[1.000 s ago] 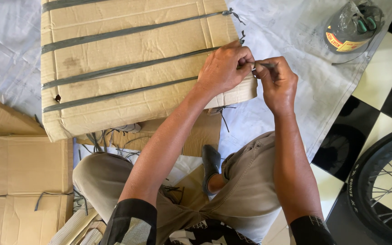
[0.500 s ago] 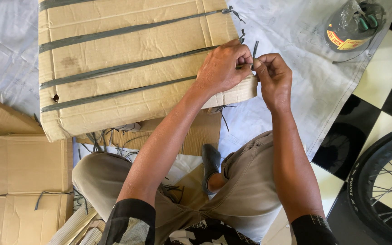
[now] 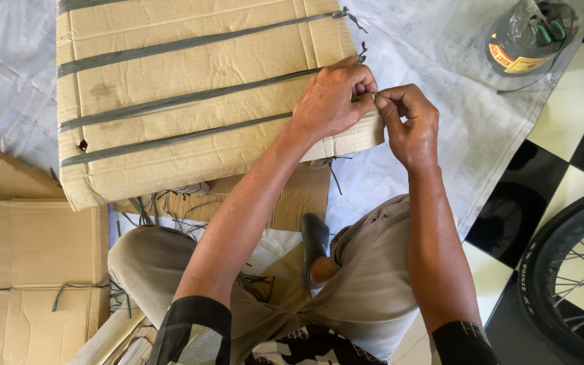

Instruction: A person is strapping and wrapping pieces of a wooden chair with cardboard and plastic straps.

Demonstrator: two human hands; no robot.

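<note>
A flat brown cardboard bundle [image 3: 197,94], bound with grey plastic straps [image 3: 184,101], lies on a white woven sheet [image 3: 441,115] over black-and-white floor tiles [image 3: 569,135]. At its right edge the left hand [image 3: 332,101] and right hand [image 3: 410,125] pinch a strap end together. The loose tail upright a moment ago is now tucked in, suggesting the knot is tightening.

Flattened cardboard sheets [image 3: 32,247] lie on the floor, well left of and below the grip. Spoked wheel [image 3: 572,270] at lower right. Plastic-wrapped roll [image 3: 527,37], possibly strapping, upper right, on a white sheet [image 3: 441,101].
</note>
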